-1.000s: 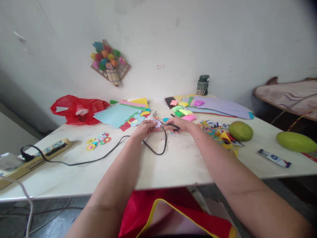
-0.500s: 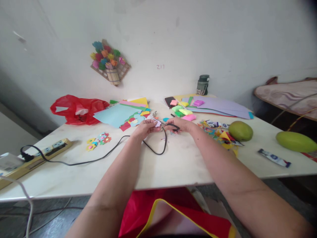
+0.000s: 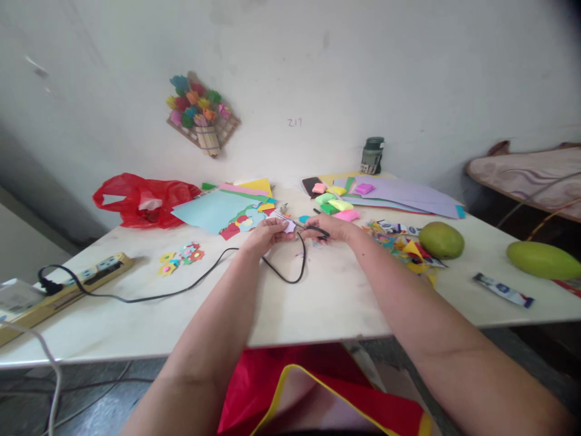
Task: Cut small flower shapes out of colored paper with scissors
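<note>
Over the middle of the table, my left hand pinches a small pale lilac piece of paper. My right hand is closed around the black handles of a pair of scissors. Their blades point left and meet the paper's edge; how far apart they are is too small to tell. Just below both hands a black cable loops on the tabletop. Left of my left arm lie several cut paper flowers in yellow, red and blue.
Coloured sheets and a red plastic bag lie at the back left. A power strip sits at the left edge. Toward the right are soft clay packs, paper scraps, a green mango and a glue tube.
Both hands stay almost in place, with the paper and scissors still held. Slight shifts of the fingers are all that shows.
</note>
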